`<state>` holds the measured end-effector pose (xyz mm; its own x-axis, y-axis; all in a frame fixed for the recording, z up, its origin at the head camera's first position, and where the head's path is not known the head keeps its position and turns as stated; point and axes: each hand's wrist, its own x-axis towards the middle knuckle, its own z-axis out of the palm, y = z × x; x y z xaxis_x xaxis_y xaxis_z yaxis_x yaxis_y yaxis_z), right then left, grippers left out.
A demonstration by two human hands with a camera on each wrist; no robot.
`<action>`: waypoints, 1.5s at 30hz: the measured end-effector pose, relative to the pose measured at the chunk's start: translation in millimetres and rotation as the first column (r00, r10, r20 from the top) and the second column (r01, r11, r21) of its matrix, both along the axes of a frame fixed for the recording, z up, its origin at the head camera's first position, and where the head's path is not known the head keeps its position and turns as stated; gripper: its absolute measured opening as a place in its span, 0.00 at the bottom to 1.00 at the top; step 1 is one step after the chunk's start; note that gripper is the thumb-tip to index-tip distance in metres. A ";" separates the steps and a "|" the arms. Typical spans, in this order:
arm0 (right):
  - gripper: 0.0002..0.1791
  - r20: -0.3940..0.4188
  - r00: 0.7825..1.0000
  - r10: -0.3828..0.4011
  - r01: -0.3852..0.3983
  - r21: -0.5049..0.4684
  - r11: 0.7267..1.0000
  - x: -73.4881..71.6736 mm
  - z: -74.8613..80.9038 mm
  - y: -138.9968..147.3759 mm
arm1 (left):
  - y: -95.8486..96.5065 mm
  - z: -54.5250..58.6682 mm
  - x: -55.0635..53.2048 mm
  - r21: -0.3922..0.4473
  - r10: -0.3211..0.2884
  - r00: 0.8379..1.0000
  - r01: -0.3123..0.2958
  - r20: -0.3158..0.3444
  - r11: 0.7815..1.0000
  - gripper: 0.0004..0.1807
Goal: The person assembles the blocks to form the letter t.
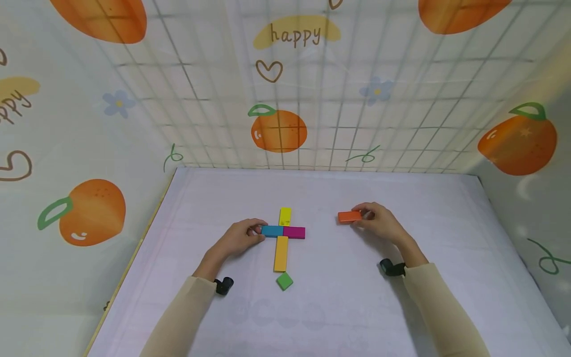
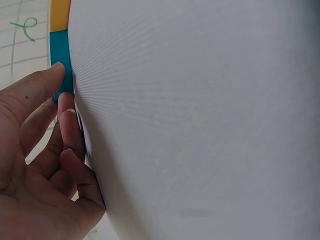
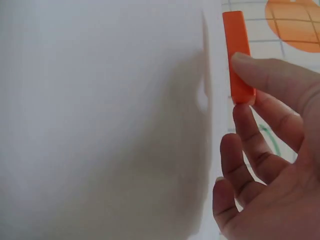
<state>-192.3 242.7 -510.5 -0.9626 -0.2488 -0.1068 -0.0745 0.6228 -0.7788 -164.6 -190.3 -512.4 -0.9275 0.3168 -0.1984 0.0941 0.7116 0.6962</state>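
At the left end of a blue block (image 1: 272, 231), my left hand (image 1: 238, 237) pinches it between thumb and fingers; the left wrist view shows the thumb along its side. The blue block lies end to end with a magenta block (image 1: 294, 232). Above their joint is a yellow block (image 1: 285, 216), and below it a long orange-yellow block (image 1: 280, 254). A green block (image 1: 284, 281), turned like a diamond, lies beneath that one. To the right, my right hand (image 1: 379, 221) holds an orange-red block (image 3: 239, 40) by its right end, thumb on one side and fingers on the other.
All the blocks are on or over a white-covered table (image 1: 330, 297). A printed curtain (image 1: 214, 124) with oranges and grid lines stands behind the table's far edge. Black cameras (image 1: 224, 286) are strapped at both wrists.
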 end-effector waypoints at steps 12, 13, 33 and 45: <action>0.19 -0.048 0.999 0.004 -0.004 0.004 1.000 21.8 8.1 -4.6 | -0.4 -0.5 -0.7 0.001 -0.002 1.000 0.002 -0.001 1.000 0.18; 0.20 -0.051 0.999 0.002 -0.002 0.003 1.000 24.4 8.5 -4.9 | -0.4 -0.6 -0.7 0.002 -0.002 1.000 0.002 0.000 1.000 0.18; 0.19 -0.115 0.993 0.029 -0.036 -0.066 0.997 72.0 12.8 -21.9 | -0.3 0.7 0.7 0.015 0.001 1.000 -0.001 0.002 1.000 0.18; 0.21 -0.143 0.988 0.062 -0.079 -0.114 0.990 91.4 8.3 -30.5 | 0.1 1.5 1.7 0.015 0.005 1.000 -0.006 0.011 1.000 0.18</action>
<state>-101.0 212.2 -502.2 -0.9457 -0.3192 0.0608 -0.2271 0.5155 -0.8262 -162.9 -190.2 -510.9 -0.9271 0.3147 -0.2037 0.0825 0.7013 0.7080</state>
